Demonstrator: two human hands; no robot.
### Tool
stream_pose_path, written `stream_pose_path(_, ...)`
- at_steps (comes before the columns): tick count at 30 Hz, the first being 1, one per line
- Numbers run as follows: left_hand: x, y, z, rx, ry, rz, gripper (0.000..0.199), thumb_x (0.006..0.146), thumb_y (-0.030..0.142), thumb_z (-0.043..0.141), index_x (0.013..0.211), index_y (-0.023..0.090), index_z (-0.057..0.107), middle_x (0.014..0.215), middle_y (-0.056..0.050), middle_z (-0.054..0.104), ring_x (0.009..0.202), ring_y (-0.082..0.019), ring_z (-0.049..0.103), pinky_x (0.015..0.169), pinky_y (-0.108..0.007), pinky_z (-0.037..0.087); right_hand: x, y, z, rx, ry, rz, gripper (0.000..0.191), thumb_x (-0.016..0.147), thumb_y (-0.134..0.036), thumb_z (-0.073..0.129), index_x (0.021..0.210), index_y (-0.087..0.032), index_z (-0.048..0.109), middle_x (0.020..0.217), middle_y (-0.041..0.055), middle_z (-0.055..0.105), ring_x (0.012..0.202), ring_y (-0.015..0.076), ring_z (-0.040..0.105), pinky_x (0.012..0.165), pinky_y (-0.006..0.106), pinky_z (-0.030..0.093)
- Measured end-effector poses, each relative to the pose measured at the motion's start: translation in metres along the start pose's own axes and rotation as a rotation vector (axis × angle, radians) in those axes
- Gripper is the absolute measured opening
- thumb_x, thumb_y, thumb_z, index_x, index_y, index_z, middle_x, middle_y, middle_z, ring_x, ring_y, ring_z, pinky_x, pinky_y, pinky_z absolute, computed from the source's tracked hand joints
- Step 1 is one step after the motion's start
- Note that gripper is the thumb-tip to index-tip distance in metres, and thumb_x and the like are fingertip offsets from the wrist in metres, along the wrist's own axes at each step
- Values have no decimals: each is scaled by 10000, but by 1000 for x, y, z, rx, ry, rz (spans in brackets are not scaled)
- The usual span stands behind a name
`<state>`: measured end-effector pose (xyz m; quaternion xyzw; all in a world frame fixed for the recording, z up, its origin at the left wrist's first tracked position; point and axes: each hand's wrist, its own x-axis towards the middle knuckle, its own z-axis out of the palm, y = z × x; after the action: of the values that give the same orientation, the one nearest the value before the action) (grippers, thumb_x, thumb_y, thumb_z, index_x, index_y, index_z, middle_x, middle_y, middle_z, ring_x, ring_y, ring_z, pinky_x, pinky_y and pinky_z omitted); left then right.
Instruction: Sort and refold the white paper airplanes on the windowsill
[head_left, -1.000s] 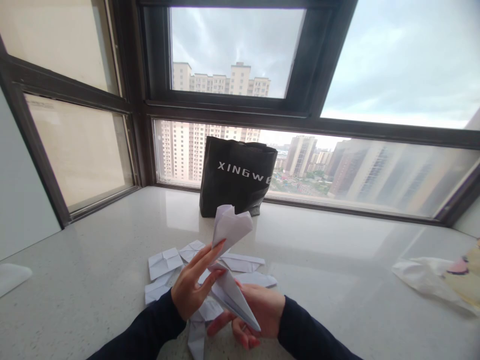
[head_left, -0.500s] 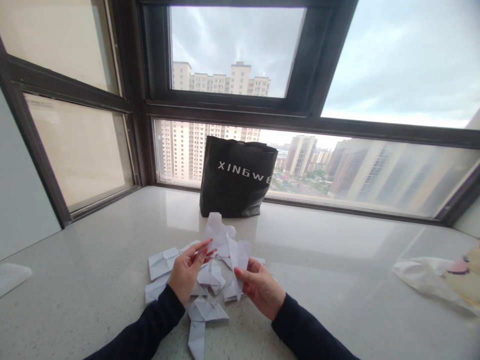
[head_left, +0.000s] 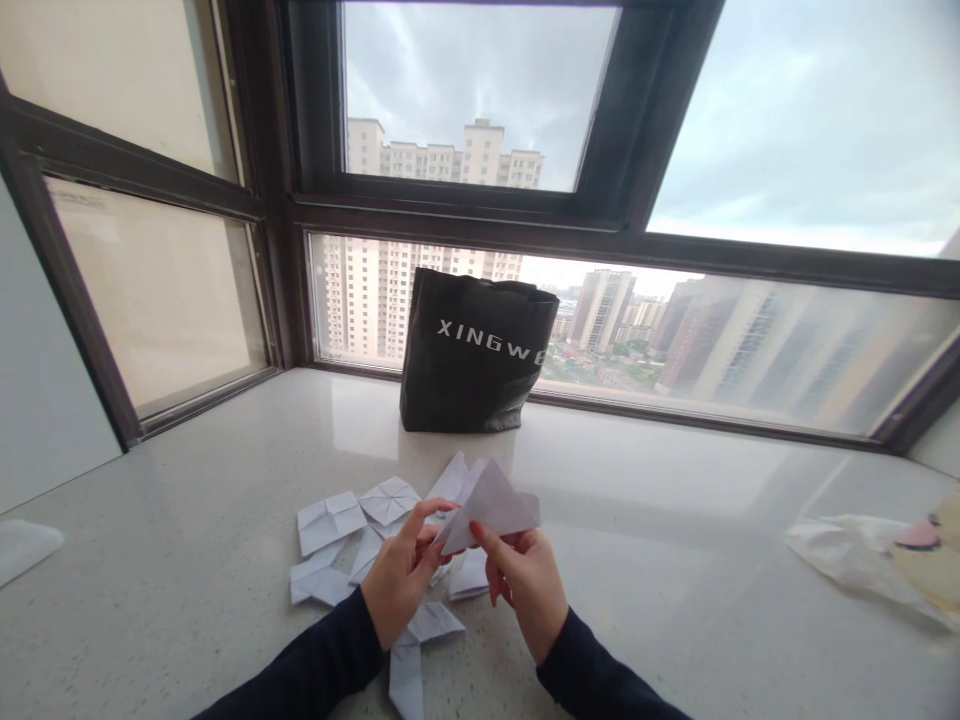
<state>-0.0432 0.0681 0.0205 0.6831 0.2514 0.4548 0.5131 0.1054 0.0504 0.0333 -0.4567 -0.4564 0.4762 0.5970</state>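
A folded white paper piece (head_left: 491,500) with a pointed top is held up between both hands. My left hand (head_left: 405,575) pinches its lower left corner between thumb and fingers. My right hand (head_left: 525,580) grips the lower edge, its thumb on the near face. Beneath and around the hands lie several folded white papers: a rectangular one (head_left: 330,522), a creased square one (head_left: 390,499), and a bent one (head_left: 407,675) nearest the camera. Parts of the pile are hidden behind my hands.
A black bag (head_left: 472,365) with white letters stands upright on the pale speckled ledge (head_left: 675,560) by the window. At the right edge lies a crumpled white item (head_left: 855,555); another white object (head_left: 26,550) is at far left.
Both hands have come closer together. The held paper has turned and now shows a broad triangular face. My left hand has moved right and now grips this paper too.
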Motion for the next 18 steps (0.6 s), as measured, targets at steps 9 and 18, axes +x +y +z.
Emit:
stream_pose_path(9, -5, 7, 7, -328, -115, -91, 680, 802, 421, 526, 1329, 224, 143, 1042, -83, 579, 981, -187, 521, 908, -330, 338, 1, -2, 2, -91, 101, -46, 401, 509, -533, 665, 476, -144, 571, 379, -8, 523, 288, 54, 344, 293, 197, 287)
stream_pose_path(18, 0, 12, 4, -609, -88, -171, 809, 685, 250, 690, 1333, 254, 207, 1042, -64, 595, 932, -173, 555, 919, -317, 322, -1, 0, 2, -236, 100, -115, 383, 558, -503, 634, 433, -170, 492, 349, -37, 430, 348, 81, 365, 362, 219, 291)
